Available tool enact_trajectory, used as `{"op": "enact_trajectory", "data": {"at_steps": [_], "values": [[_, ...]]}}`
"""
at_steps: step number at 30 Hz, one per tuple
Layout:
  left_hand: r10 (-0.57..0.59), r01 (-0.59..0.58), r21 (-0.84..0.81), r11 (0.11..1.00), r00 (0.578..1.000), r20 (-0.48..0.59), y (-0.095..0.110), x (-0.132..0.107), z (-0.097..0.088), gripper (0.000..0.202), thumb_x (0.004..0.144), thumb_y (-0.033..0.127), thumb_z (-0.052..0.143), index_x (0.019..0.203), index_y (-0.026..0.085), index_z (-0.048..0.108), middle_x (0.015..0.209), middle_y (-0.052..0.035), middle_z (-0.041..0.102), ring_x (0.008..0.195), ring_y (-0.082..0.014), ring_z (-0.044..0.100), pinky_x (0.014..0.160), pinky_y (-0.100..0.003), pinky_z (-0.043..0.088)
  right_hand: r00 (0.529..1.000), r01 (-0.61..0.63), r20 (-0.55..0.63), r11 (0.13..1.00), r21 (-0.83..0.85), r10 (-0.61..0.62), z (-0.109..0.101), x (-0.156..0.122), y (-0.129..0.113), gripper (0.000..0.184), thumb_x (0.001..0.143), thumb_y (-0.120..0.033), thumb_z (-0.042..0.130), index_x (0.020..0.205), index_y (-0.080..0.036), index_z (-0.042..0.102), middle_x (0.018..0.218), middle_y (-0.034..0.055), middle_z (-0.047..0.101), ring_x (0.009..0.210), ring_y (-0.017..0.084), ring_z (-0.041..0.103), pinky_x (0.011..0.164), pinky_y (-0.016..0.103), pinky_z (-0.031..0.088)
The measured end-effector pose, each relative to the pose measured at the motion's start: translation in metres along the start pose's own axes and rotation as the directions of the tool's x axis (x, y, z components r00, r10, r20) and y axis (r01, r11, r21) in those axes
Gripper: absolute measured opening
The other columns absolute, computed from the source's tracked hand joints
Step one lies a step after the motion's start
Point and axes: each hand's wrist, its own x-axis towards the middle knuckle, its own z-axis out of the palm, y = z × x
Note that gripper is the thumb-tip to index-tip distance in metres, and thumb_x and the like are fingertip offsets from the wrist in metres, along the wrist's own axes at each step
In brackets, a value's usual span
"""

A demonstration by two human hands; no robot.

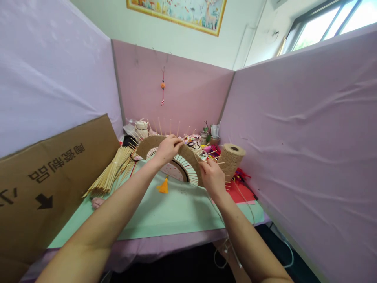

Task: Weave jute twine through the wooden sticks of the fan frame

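Note:
A half-round fan [190,157] of thin bamboo sticks stands on the table in front of me, with a wide band of brown twine woven through the sticks. Bare stick ends poke out past the band. My left hand [169,149] is closed over the top of the band, gripping the fan. At the fan's right side, the fingers of my right hand [212,175] are pinched together against the band on the twine. A loose strand of twine [218,214] trails from below that hand past the table edge. A yellow tassel [163,185] lies under the fan's middle.
A large spool of twine [232,157] stands right of the fan, near red sheets [240,192]. Bundled bamboo sticks [108,173] lie left, beside a cardboard box [59,184]. Jars and colourful cords sit behind. Cloth-covered partitions [294,129] enclose the green tabletop [165,220].

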Motion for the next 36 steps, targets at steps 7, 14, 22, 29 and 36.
{"op": "enact_trajectory", "data": {"at_steps": [7, 14, 22, 29, 36], "values": [[0.075, -0.054, 0.094, 0.994, 0.968, -0.238, -0.003, -0.015, 0.016, 0.026, 0.091, 0.027, 0.054, 0.116, 0.019, 0.058, 0.119, -0.0088, 0.059, 0.1, -0.0192, 0.061, 0.087, -0.03, 0.049, 0.998, -0.02, 0.067, 1.0, -0.015, 0.021, 0.025, -0.004, 0.004, 0.02, 0.096, -0.022, 0.05, 0.088, -0.021, 0.068, 0.089, 0.0052, 0.063, 0.081, 0.017, 0.054, 0.061, 0.026, 0.03], [0.342, -0.247, 0.361, 0.899, 0.911, -0.229, 0.006, -0.032, 0.037, 0.034, 0.095, 0.015, 0.039, 0.124, 0.022, 0.057, 0.121, -0.011, 0.064, 0.107, -0.0214, 0.06, 0.09, -0.035, 0.044, 0.998, -0.014, 0.069, 1.0, 0.001, 0.014, 0.028, -0.006, 0.005, 0.021, 0.097, -0.025, 0.049, 0.091, -0.021, 0.068, 0.09, 0.0053, 0.064, 0.083, 0.017, 0.055, 0.064, 0.026, 0.032], [0.127, -0.126, 0.067, 0.99, 0.992, -0.004, 0.034, -0.022, 0.033, 0.034, 0.098, 0.023, 0.038, 0.126, 0.018, 0.057, 0.122, -0.0096, 0.068, 0.106, -0.0212, 0.065, 0.091, -0.032, 0.048, 0.998, -0.038, 0.044, 0.995, 0.091, 0.034, 0.02, -0.008, 0.008, 0.022, 0.097, -0.027, 0.048, 0.094, -0.021, 0.07, 0.09, 0.0059, 0.066, 0.083, 0.018, 0.059, 0.066, 0.026, 0.037], [-0.034, 0.035, 0.021, 0.999, 0.998, -0.044, 0.043, -0.018, 0.039, 0.022, 0.093, 0.024, 0.05, 0.11, 0.019, 0.064, 0.111, -0.0088, 0.07, 0.102, -0.0236, 0.066, 0.089, -0.034, 0.049, 0.994, -0.059, -0.071, 0.936, 0.348, 0.088, -0.009, -0.016, 0.029, 0.022, 0.096, -0.026, 0.048, 0.092, -0.018, 0.067, 0.087, 0.0058, 0.068, 0.081, 0.017, 0.062, 0.074, 0.027, 0.044], [-0.045, 0.047, 0.018, 0.999, 0.996, -0.08, 0.044, -0.018, 0.045, 0.021, 0.093, 0.023, 0.05, 0.108, 0.019, 0.064, 0.109, -0.0082, 0.07, 0.099, -0.0225, 0.065, 0.087, -0.032, 0.048, 0.959, -0.01, -0.265, 0.944, 0.33, 0.102, -0.045, 0.014, 0.042, 0.021, 0.096, -0.029, 0.05, 0.089, -0.018, 0.066, 0.082, 0.005, 0.066, 0.076, 0.016, 0.059, 0.073, 0.027, 0.044]]}}
